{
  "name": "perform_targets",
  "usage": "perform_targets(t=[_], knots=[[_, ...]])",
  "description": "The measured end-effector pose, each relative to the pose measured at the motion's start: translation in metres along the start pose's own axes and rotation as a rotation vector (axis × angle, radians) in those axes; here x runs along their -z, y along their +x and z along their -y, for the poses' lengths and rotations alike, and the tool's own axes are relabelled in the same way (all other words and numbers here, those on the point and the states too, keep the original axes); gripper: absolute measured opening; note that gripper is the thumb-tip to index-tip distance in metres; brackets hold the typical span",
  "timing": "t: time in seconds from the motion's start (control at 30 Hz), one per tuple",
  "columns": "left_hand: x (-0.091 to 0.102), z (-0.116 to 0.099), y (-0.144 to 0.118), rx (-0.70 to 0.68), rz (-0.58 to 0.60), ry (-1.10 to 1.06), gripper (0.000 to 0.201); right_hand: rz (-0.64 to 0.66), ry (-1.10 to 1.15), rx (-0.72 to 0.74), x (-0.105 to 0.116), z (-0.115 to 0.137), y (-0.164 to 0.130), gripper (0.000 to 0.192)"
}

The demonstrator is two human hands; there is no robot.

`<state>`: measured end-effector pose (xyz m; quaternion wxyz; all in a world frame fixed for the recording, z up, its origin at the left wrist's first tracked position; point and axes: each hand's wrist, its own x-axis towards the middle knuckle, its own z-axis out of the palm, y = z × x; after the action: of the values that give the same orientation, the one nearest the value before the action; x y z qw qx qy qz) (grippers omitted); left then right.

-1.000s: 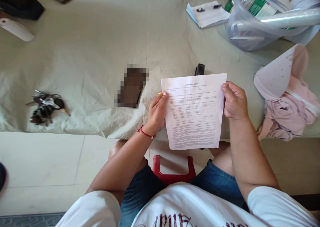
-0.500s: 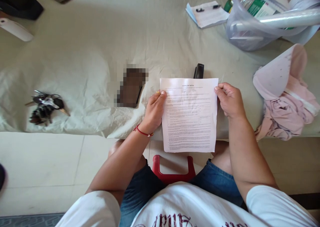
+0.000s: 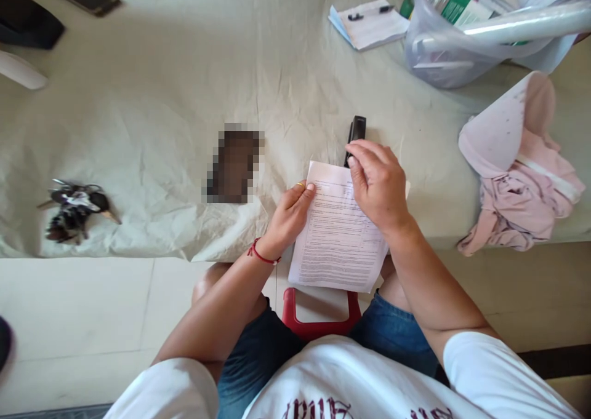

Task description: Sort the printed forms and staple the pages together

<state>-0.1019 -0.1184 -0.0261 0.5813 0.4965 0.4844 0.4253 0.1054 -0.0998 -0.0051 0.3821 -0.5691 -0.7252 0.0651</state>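
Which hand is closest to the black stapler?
The right hand, held close by the black stapler; the left hand, red bracelet at its wrist, grips the printed paper farther off.

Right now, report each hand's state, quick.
Left hand: closed, holding the printed paper by its left edge.
Right hand: partly curled over the paper, near the black stapler; whether it grips anything cannot be told.

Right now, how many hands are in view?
2: the left hand grips the printed paper at its left edge; the right hand is over its upper right part.
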Motion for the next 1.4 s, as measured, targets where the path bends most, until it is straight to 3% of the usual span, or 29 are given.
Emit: perform_targets(t=[0.17, 0.3, 0.47, 0.67, 0.87, 1.2, 1.4], knots=[[-0.001, 0.001, 0.002, -0.032, 0.011, -0.014, 0.065, 0.128, -0.001, 0.052, -0.014, 0.003, -0.006, 0.039], [-0.001, 0.002, 0.003, -0.041, 0.029, -0.022, 0.067, 0.091, 0.008, 0.046, -0.016, 0.003, -0.007, 0.040], [0.000, 0.003, 0.002, -0.028, 0.051, -0.005, 0.068, 0.180, 0.025, 0.042, -0.018, 0.004, -0.005, 0.036], [-0.001, 0.002, 0.003, -0.050, 0.128, 0.021, 0.069, 0.157, 0.122, 0.004, -0.021, 0.009, -0.001, 0.031], [0.000, 0.005, 0.004, -0.082, 0.133, 0.071, 0.072, 0.233, 0.312, -0.100, -0.023, 0.010, 0.007, 0.026], [-0.003, 0.003, -0.001, -0.081, 0.099, 0.134, 0.064, 0.244, 0.507, -0.272, -0.029, 0.007, 0.011, 0.021], [-0.004, 0.005, -0.001, -0.117, 0.104, 0.166, 0.059, 0.302, 0.672, -0.353, -0.032, 0.006, 0.013, 0.027]])
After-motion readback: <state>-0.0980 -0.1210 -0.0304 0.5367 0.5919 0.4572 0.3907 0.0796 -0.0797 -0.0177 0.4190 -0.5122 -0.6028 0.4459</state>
